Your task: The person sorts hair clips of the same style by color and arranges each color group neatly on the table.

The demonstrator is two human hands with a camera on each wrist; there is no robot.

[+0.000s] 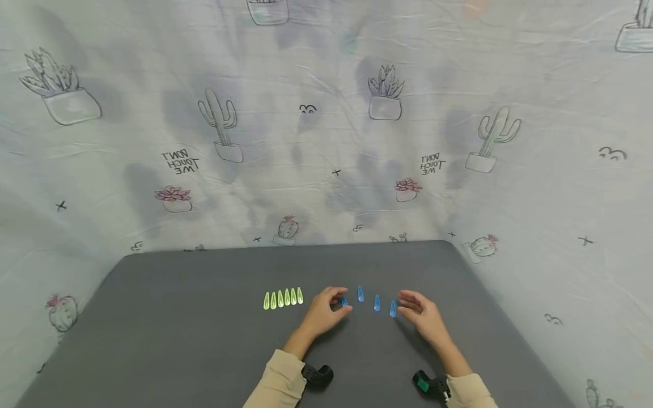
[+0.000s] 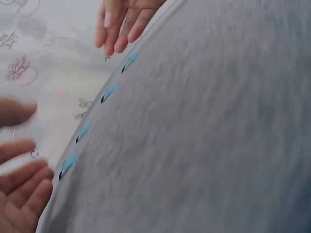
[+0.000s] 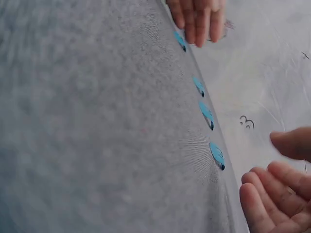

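Several blue snap hair clips (image 1: pixel 377 302) lie in a loose, uneven row on the dark grey table. My left hand (image 1: pixel 322 313) is around the leftmost blue clip (image 1: pixel 344 301), thumb and fingers apart on either side of it. At the other end, my right hand (image 1: pixel 422 317) is just beside the rightmost blue clip (image 1: pixel 393 309), its fingers loosely bent and nothing held. Both wrist views show the hands with fingers spread from the thumb, the blue clips (image 2: pixel 84 131) lying between the two hands. To the left of my left hand, yellow-green snap hair clips (image 1: pixel 287 296) form a neat row.
The grey table (image 1: pixel 178 334) runs back to a pale cloth (image 1: pixel 306 141) printed with cactus drawings, which hangs behind it and at the sides. Black wrist devices (image 1: pixel 317 375) sit at both of my cuffs.
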